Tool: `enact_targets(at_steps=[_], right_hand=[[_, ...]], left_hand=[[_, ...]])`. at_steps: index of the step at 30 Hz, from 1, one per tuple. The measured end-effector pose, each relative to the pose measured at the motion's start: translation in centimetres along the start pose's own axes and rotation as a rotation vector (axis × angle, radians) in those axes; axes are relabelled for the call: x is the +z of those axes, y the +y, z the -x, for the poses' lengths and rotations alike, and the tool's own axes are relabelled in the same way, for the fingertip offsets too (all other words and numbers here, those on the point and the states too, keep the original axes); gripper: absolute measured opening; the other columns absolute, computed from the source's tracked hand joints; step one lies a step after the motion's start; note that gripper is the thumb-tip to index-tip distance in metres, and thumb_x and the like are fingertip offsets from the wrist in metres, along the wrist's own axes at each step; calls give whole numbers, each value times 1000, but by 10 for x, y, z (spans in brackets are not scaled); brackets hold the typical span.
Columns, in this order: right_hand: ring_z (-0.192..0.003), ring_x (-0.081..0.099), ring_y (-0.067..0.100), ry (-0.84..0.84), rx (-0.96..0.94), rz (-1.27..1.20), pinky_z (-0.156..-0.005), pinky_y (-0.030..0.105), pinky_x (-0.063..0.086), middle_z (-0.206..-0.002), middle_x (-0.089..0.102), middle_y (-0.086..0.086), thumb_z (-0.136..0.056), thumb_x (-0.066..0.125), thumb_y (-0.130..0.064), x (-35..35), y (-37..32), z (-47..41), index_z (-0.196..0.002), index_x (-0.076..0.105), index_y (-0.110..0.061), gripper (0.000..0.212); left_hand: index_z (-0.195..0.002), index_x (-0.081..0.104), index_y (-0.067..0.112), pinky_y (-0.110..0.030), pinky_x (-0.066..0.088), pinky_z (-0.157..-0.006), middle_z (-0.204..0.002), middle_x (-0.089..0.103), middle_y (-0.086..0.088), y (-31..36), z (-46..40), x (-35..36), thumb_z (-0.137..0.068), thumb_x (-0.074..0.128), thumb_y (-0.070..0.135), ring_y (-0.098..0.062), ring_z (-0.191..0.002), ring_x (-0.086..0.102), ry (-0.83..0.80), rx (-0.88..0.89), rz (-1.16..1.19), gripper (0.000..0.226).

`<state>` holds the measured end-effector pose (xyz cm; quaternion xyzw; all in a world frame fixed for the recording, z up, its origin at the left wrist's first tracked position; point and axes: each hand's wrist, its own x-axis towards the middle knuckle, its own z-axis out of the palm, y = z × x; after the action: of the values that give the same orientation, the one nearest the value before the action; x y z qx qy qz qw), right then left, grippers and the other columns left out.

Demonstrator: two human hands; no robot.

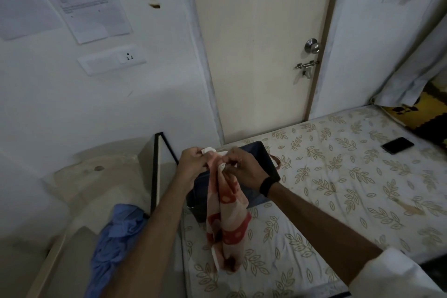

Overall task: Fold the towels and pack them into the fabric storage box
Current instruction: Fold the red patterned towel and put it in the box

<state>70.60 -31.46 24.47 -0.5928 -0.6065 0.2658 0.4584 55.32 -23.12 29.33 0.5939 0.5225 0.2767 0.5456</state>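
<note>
A white towel with orange-red patterns (228, 215) hangs bunched in the air in front of me. My left hand (193, 162) grips its top edge, and my right hand (244, 167) pinches the same edge close beside it. Behind the towel, a dark blue fabric storage box (263, 157) stands on the mattress with its top open. A reddish handle shows at the box's right side. The towel's lower end hangs over the mattress in front of the box.
The leaf-patterned mattress (338, 189) stretches to the right, with a black phone (398, 145) and a yellow-black cushion (420, 109) at the far right. A blue cloth (116, 242) hangs off the bed's left edge. A dark-framed board (156, 172) leans by the wall; a door stands behind.
</note>
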Motion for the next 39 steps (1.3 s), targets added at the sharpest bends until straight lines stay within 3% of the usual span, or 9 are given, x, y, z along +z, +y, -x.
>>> enact_targets(at_steps=[5, 10, 14, 18, 25, 29, 32, 36, 39], right_hand=[[-93, 62, 16, 69, -25, -42, -87, 33, 51, -95, 68, 5, -94, 58, -15, -3, -17, -8, -93, 66, -8, 11], [-85, 63, 7, 134, -8, -65, -77, 18, 49, -87, 67, -11, -94, 62, -16, -7, -21, -13, -92, 65, -16, 3], [-73, 63, 8, 259, -14, -69, -66, 10, 45, -80, 70, -1, -86, 73, -17, -10, -28, -11, -86, 65, -13, 9], [-64, 61, 6, 257, -24, -55, -62, 17, 50, -71, 67, -4, -81, 76, -17, -15, -28, -14, -97, 53, -16, 29], [-56, 57, 1, 244, -40, -74, -54, 11, 42, -69, 64, -3, -80, 79, -16, -21, -29, -18, -104, 43, -10, 44], [-60, 54, 0, 85, 17, -160, -58, 12, 41, -72, 63, 1, -85, 75, -15, -24, -15, -9, -103, 51, -4, 32], [-80, 64, 13, -70, 121, -186, -70, 33, 54, -88, 69, 0, -81, 77, -29, -32, 15, -2, -100, 59, -7, 34], [-103, 56, 8, -259, 177, 196, -86, 28, 45, -124, 60, -15, -82, 74, -39, -50, 31, 3, -128, 60, -27, 50], [-109, 49, 7, -362, 205, 456, -87, 24, 37, -122, 54, -16, -86, 68, -37, -60, 42, 4, -137, 51, -33, 54]], left_hand=[[-84, 72, 18, -51, 59, -79, -81, 76, -6, 5, 2, 0, -72, 75, 44, -26, -80, 73, -24, 48, -92, 29], [-86, 72, 12, -54, 58, -77, -83, 75, -10, 12, 9, 8, -83, 72, 35, -32, -84, 72, -32, 106, -121, 24], [-88, 73, 13, -51, 59, -80, -86, 75, -10, 13, 11, 10, -85, 70, 28, -33, -88, 71, -66, 92, -72, 15], [-100, 70, 7, -27, 59, -72, -95, 75, -11, 17, 17, 8, -94, 63, 17, -21, -86, 71, -106, 70, 34, 15], [-93, 70, 12, -35, 60, -73, -86, 76, -4, 23, 22, 4, -71, 85, 23, -21, -81, 73, -128, 154, -62, 29], [-79, 68, 9, -31, 56, -64, -80, 74, -15, 30, 21, -6, -70, 84, 4, -25, -70, 68, -147, 178, -37, 19], [-77, 67, 10, -22, 51, -51, -70, 72, -7, 40, 18, -22, -75, 78, -1, -15, -59, 64, -137, 214, -38, 16], [-78, 66, 8, -18, 49, -49, -62, 71, 4, 50, 15, -41, -77, 75, -4, -7, -54, 62, -87, 263, -42, 15], [-86, 65, 0, -18, 51, -53, -67, 72, 1, 57, 18, -52, -79, 74, -4, -7, -57, 64, -66, 287, -28, 12]])
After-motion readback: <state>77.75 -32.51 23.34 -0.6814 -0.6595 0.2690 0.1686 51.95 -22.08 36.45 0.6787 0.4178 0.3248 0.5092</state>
